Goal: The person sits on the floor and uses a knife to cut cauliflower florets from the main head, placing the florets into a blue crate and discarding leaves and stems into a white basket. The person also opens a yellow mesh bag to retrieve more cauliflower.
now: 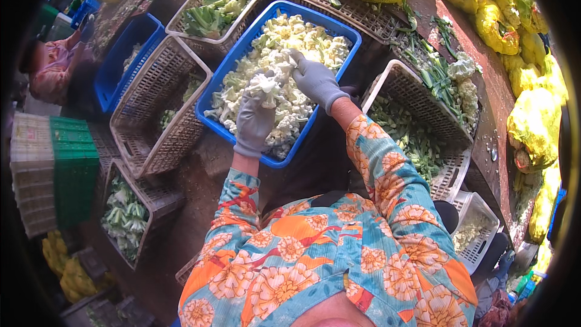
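A blue plastic crate [279,163] full of cut cauliflower florets [313,36] stands before me. Over its near left part, my left hand [256,120], in a grey glove, holds a piece of cauliflower [264,85] cut side up. My right hand [317,77], gloved the same way, is above the florets a little farther right. Its thumb and fingers are bent together near a small pale shape; whether that is a blade or a floret behind it I cannot tell. The two hands are apart.
A tilted plastic crate [422,95] with green leaf trimmings [408,136] stands at my right. Left are an upright-sided crate [159,100], another blue crate [131,72] and a crate of cauliflower leaves [125,218]. Yellow mesh sacks [531,122] line the right. Another person [54,72] sits at far left.
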A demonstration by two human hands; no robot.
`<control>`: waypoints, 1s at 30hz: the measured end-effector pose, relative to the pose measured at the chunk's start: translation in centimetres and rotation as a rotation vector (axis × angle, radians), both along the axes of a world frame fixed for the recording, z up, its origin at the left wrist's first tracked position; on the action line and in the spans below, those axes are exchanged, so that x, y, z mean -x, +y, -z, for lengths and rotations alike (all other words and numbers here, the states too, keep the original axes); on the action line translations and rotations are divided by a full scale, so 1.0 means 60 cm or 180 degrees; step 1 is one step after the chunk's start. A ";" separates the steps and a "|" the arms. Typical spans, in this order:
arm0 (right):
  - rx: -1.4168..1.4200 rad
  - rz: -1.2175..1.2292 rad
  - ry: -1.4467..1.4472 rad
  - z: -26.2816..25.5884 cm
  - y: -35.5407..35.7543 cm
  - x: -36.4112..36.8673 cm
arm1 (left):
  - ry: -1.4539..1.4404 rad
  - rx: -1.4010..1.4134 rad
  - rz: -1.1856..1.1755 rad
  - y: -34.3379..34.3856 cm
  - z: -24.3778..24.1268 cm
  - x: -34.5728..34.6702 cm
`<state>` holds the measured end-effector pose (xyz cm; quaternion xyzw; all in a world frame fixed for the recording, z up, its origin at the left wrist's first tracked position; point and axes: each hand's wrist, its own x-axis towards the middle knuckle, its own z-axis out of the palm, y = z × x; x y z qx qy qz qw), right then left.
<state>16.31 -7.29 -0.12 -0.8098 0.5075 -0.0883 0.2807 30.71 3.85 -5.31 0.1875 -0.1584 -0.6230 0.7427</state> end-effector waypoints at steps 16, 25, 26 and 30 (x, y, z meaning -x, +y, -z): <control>-0.0390 -0.0693 -0.1105 -0.013 0.125 0.007 | -0.0257 0.0049 -0.0672 -0.029 0.018 0.024; -0.0060 -0.0484 -0.1063 0.032 0.115 0.011 | -0.0074 0.0087 -0.0640 -0.023 -0.007 0.052; -0.0776 -0.0332 -0.1603 0.034 0.111 0.012 | -0.0515 -0.0193 -0.0560 -0.019 0.015 0.053; -0.2798 0.0295 -0.2775 -0.017 0.125 0.011 | -0.0026 -0.0003 -0.0362 0.000 -0.004 0.045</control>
